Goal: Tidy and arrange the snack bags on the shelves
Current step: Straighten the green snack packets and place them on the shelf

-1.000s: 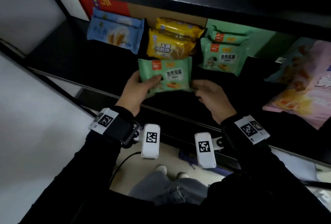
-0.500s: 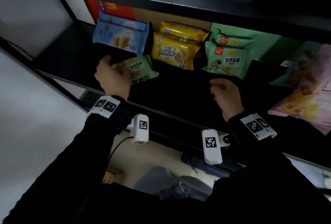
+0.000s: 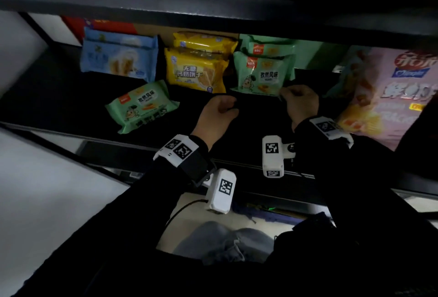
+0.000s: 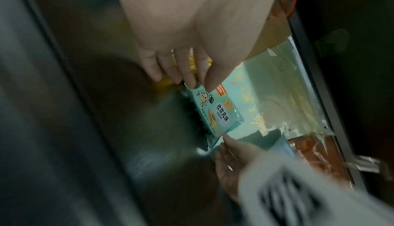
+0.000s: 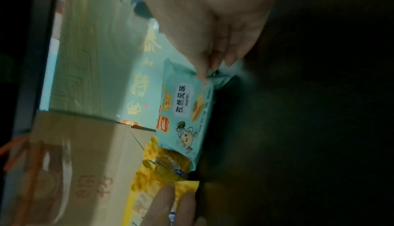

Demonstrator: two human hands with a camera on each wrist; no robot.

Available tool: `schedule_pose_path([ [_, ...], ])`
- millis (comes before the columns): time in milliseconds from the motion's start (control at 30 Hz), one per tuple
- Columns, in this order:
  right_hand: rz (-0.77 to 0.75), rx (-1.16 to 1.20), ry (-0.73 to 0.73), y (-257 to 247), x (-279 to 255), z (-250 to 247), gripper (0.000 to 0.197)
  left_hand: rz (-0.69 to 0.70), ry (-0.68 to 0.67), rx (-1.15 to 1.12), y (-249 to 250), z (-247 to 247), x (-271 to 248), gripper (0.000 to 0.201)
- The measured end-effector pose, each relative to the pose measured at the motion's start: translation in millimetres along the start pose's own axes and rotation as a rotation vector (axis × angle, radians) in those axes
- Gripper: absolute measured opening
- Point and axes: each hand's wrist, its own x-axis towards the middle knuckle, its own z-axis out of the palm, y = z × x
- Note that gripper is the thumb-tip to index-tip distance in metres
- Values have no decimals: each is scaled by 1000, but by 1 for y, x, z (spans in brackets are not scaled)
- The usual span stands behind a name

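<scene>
Fingers of the right hand (image 3: 300, 104) were curled in a pinch on the near right corner of the standing green bag (image 3: 262, 76); the right wrist view showed the fingertips (image 5: 202, 74) closed on the crimped seal there. The left hand (image 3: 216, 116) hung loosely curled just beside that bag's near left corner. In the left wrist view its fingertips (image 4: 192, 81) lay at the bag's edge, and whether they touched or gripped it could not be told through the blur, so I judged the hand empty.

That green bag leaned upright directly ahead of the right hand, with a second green packet (image 3: 270, 47) behind it. Ahead of the left hand stood the yellow biscuit bags (image 3: 195, 73), touching the green one on its left side. Further to the left of the left hand a loose green bag (image 3: 142, 104) lay flat and askew on the dark shelf (image 3: 59, 97), in front of the blue bags (image 3: 118, 59). Well to the right of the right hand leaned a large pink bag (image 3: 391, 97).

These packets looked light, puffed and crinkly, with slick film that would likely slip under a flat palm. Biscuits inside would probably crack if squeezed, so the sealed edges or corners seemed the safest hold, one hand at each end
</scene>
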Motion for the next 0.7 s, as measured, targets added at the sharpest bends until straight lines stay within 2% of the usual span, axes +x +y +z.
schedule_pose_path([
  [133,-41,-13,-42,0,-2,-4,17,-94,-15,-33,6,0,9,39],
  [267,-51,3,-181,-16,-7,0,32,-126,-59,-31,12,6,14,42],
  [333,-38,-53,-214,-20,-8,2,33,-117,-79,-1,10,8,16,35],
  [400,13,-47,-218,-20,-8,-2,36,-100,-100,-30,8,6,16,19],
  [467,39,17,-174,-14,-11,-13,34,-119,-94,-118,5,2,16,22],
  [567,6,129,-109,1,-24,-30,26,-139,-181,-306,4,-6,16,54],
  [633,-27,174,-175,7,-36,-36,12,-104,-300,-294,6,-7,14,52],
  [700,-26,263,-229,7,-44,-37,6,-69,-326,-261,5,-3,9,46],
])
